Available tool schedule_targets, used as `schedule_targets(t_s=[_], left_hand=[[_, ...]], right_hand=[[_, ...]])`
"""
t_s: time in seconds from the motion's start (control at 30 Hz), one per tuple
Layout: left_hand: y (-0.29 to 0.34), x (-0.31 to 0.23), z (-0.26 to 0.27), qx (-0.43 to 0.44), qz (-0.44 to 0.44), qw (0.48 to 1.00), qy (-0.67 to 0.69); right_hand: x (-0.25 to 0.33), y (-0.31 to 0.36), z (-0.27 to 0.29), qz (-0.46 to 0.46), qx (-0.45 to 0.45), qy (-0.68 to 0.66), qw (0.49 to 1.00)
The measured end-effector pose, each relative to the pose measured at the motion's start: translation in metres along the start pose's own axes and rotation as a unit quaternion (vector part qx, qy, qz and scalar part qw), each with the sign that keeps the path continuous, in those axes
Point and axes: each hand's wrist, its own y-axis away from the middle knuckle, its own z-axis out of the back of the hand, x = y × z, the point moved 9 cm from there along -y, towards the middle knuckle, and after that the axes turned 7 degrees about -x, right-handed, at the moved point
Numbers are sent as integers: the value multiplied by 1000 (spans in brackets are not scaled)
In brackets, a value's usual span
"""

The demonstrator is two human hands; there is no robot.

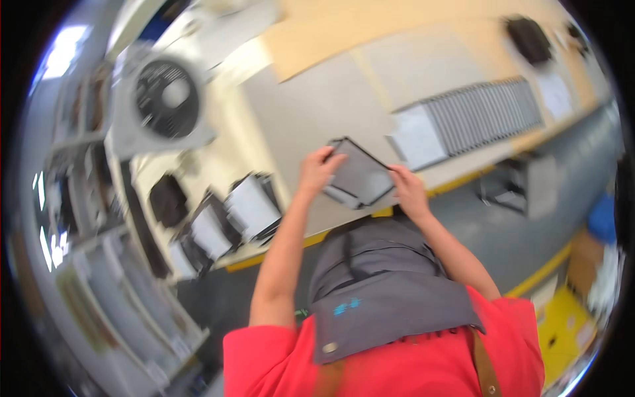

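Between my two hands is a flat grey rectangular panel [360, 171] with black edging, tilted above the near edge of the table. My left hand [316, 173] grips its left side, thumb on top. My right hand [411, 192] pinches its right edge, fingers closed. A paler layer shows under the panel's lower left edge; blur hides what it is. Just right of my hands, a long row of overlapping grey panels [486, 116] lies on the table, with a pale flat piece [419, 137] at its near end.
At my left on the table are several stacks of pale and black pieces [253, 207] and a dark bundle [169, 200]. A grey fan [169, 99] stands behind them. Shelves [126, 304] line the far left. A yellow strip [456, 183] runs along the table's edge.
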Motion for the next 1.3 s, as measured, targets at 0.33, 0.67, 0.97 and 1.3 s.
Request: schedule_targets(t_s=[0.33, 0.67, 0.97, 1.3], left_hand=[[-92, -65, -138, 39, -50, 990, -124], [-132, -41, -175, 50, 7, 983, -177], [-124, -46, -176, 38, -15, 988, -152], [-113, -76, -160, -97, -103, 965, -221]], right_hand=[[-61, -30, 113, -123, -160, -130, 971], [-80, -50, 124, -149, -167, -89, 971], [-77, -50, 126, -138, -169, -99, 971], [-89, -53, 123, -131, -181, -88, 971]])
